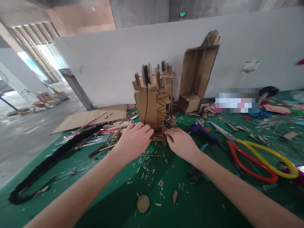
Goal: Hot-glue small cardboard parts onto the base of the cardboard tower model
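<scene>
Before the white wall point(106, 63), a tall open cardboard box point(201, 68) is stood, with a smaller box point(190, 104) set at its foot. On the littered green table point(114, 199), a cardboard model point(152, 107) is flanked at its base by the left hand point(135, 139) and right hand point(181, 144), both curled; their grip is hidden and cannot be told.

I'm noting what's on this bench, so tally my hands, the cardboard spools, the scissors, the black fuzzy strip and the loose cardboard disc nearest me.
Hands: 2, left hand and right hand
Cardboard spools: 2, front spool and rear spool
Scissors: 1 pair
Black fuzzy strip: 1
Loose cardboard disc: 1
Total: 7
</scene>
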A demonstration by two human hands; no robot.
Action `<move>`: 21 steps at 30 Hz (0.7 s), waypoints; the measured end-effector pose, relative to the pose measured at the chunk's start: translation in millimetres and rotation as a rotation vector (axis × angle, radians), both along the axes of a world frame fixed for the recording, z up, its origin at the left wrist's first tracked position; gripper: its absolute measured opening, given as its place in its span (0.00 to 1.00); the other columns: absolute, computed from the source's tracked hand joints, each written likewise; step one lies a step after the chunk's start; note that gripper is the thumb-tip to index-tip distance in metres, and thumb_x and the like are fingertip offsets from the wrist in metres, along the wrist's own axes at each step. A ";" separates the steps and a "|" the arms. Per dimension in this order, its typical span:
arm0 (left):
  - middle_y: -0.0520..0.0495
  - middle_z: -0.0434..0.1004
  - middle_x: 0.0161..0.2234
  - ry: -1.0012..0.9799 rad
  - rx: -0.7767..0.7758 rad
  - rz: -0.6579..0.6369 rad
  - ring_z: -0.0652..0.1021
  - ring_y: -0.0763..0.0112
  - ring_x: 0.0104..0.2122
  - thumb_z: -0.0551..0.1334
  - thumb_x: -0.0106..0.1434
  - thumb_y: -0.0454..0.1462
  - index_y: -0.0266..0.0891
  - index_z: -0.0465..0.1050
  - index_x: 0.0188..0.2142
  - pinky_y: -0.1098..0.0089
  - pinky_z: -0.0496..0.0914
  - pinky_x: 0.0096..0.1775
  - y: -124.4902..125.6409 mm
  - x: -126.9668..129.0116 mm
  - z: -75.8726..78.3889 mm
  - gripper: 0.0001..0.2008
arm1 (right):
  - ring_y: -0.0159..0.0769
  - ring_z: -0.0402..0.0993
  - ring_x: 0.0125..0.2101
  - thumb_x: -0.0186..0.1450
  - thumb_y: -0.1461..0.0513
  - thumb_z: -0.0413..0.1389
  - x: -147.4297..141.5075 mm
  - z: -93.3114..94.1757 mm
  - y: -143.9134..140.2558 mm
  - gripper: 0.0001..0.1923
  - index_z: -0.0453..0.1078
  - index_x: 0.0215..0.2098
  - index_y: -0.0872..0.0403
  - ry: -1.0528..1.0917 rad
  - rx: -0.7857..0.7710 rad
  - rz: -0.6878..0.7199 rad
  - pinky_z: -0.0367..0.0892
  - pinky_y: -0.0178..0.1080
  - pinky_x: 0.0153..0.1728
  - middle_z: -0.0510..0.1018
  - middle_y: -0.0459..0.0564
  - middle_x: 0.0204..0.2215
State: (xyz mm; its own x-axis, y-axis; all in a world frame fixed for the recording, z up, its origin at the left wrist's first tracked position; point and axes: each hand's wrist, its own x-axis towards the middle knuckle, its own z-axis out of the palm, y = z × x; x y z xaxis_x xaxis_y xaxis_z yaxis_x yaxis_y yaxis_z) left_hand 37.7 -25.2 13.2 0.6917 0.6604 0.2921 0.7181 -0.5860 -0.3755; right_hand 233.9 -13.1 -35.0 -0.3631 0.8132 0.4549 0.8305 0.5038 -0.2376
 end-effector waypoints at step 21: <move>0.46 0.74 0.36 -0.098 -0.070 -0.019 0.71 0.61 0.41 0.53 0.62 0.35 0.40 0.69 0.40 0.60 0.59 0.43 15.3 -7.2 -6.9 0.09 | 0.36 0.66 0.31 0.61 0.69 0.45 10.1 6.3 -3.5 0.11 0.68 0.29 0.55 -0.039 0.029 -0.017 0.59 0.39 0.33 0.74 0.50 0.27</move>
State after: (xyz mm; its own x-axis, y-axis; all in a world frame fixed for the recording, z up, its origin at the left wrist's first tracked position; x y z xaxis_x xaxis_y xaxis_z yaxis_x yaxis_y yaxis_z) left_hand 30.5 -9.9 6.3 0.6747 0.6689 0.3120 0.7379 -0.6221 -0.2618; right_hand 244.0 -16.6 -28.7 -0.3675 0.8057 0.4644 0.8472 0.4961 -0.1903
